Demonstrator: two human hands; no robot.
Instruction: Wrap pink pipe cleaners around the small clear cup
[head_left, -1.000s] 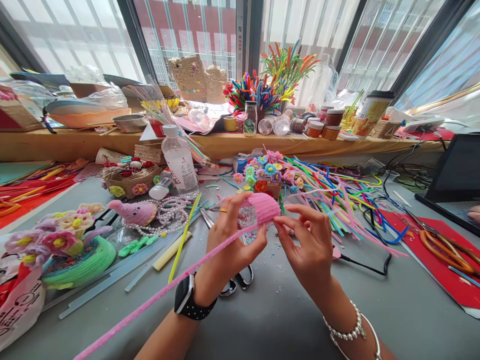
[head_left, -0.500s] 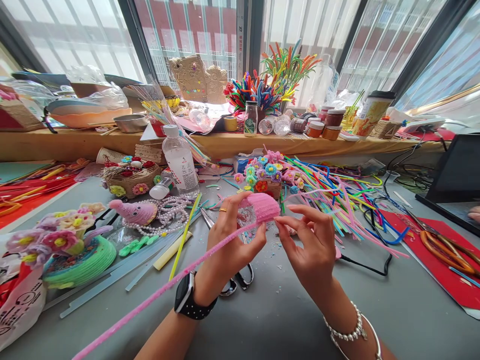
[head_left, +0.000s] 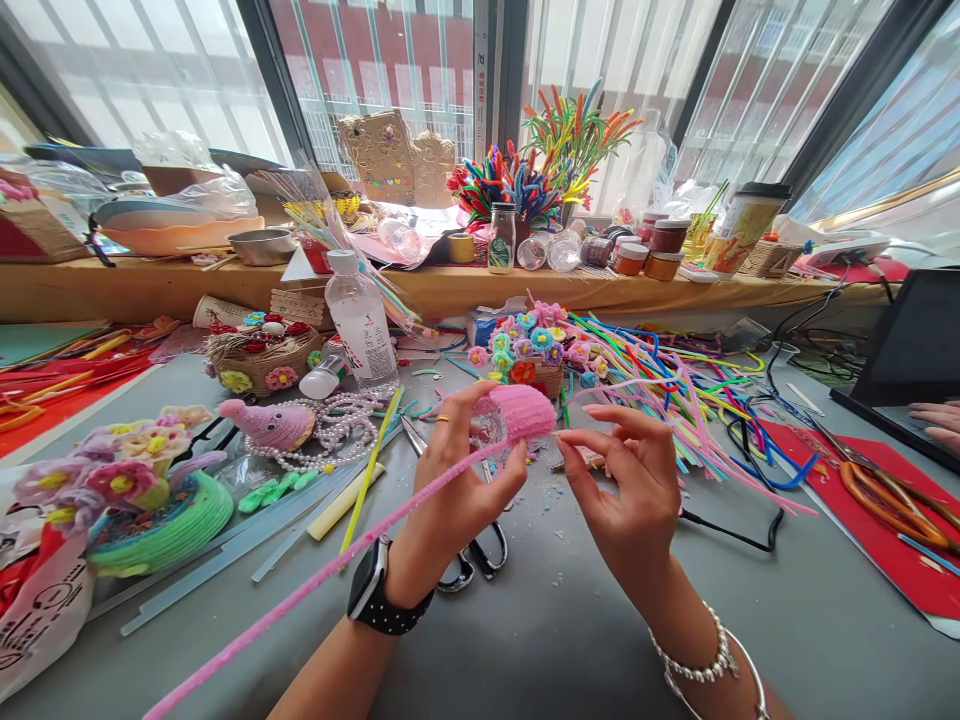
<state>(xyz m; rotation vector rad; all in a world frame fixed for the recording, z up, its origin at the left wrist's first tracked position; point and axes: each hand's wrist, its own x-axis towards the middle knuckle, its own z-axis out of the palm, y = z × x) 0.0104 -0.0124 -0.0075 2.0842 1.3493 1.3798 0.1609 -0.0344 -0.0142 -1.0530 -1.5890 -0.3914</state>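
Observation:
My left hand (head_left: 457,480) is closed round a small clear piece partly wrapped in a pink coil (head_left: 525,412) of pipe cleaner. The loose end of that long pink pipe cleaner (head_left: 300,592) runs down to the lower left past my black smartwatch. My right hand (head_left: 630,480) hovers just right of the coil, its thumb and forefinger pinched at the coil's edge and the other fingers spread. Both hands hang a little above the grey table (head_left: 555,630).
Scissors (head_left: 472,555) lie under my left wrist. A heap of coloured pipe cleaners (head_left: 660,380) lies behind my right hand. A water bottle (head_left: 361,325), pearl beads (head_left: 341,425), a pink knitted figure (head_left: 270,422) and flower baskets stand left. Another person's hand (head_left: 937,420) rests on a tablet far right.
My right hand's fingers have closed in on the coil's edge. The other person's hand at the far right has come further into view.

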